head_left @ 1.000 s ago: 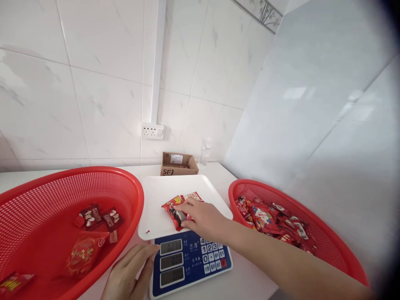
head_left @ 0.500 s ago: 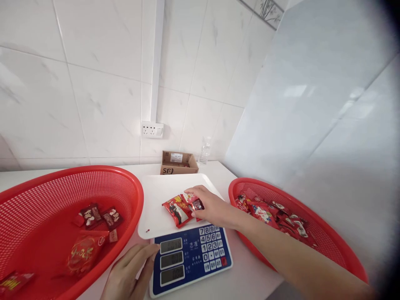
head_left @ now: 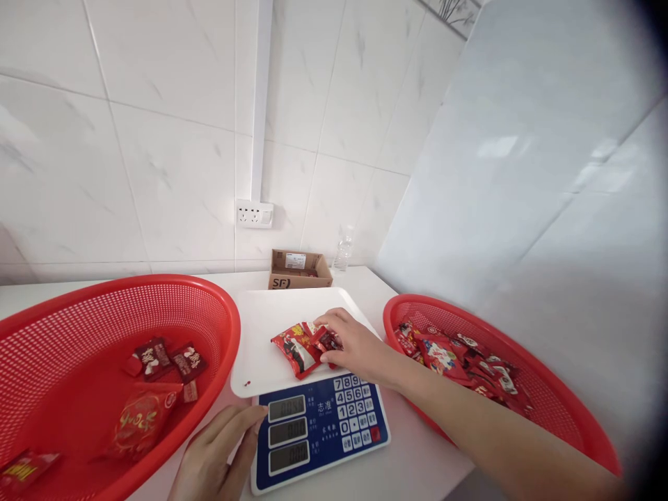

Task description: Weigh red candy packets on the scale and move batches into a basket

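A blue digital scale (head_left: 323, 431) with a white weighing tray (head_left: 266, 316) stands in front of me. On the tray lie a larger red snack packet (head_left: 293, 349) and a small red candy packet (head_left: 327, 340). My right hand (head_left: 358, 349) reaches over the tray, its fingers curled and pinched on the small packet. My left hand (head_left: 213, 452) lies flat on the counter with fingers stretched out, touching the scale's front left corner and holding nothing.
A big red mesh basket (head_left: 156, 284) on the left holds a few red packets. A second red basket (head_left: 417, 299) on the right holds several candy packets. A cardboard box (head_left: 300, 270), a clear bottle (head_left: 343, 254) and a wall socket (head_left: 254, 214) are behind.
My right hand slid from the larger packet rightward across the tray to the small packet and closed on it. The left hand stayed put.
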Demonstrator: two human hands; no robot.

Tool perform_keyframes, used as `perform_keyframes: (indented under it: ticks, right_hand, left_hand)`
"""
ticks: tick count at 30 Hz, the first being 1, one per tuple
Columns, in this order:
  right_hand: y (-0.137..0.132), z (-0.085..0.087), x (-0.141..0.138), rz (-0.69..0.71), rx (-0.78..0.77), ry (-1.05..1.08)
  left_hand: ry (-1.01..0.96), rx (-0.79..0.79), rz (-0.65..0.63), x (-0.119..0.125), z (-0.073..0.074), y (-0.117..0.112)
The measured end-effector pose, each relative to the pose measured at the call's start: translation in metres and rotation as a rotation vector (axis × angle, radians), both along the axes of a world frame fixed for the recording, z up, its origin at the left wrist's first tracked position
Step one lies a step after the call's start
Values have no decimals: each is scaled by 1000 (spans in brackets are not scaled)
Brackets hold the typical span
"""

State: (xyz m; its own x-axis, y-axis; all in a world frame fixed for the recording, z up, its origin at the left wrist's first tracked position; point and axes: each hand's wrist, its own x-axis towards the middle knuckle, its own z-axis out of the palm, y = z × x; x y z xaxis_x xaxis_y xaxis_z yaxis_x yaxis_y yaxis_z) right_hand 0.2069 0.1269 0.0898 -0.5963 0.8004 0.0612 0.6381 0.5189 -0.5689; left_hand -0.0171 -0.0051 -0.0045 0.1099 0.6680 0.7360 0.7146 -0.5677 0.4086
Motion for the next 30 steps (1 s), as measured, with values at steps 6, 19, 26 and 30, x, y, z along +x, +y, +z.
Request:
perform_keyframes:
  ticks: [6,19,26,30]
  right_hand:
    - [-3,-3,0,30,-16,-15]
    - [8,-9,24,-251,77,-213]
    - [9,-13,25,-224,98,-193]
    - [10,-15,21,-223,152,-94]
  left_hand:
    - [-3,8,-4,1,1,0]
    - [-23,18,-7,0,2,-1]
    - [-17,3,-8,0,3,0]
    - [-15,22,-13,0,2,0]
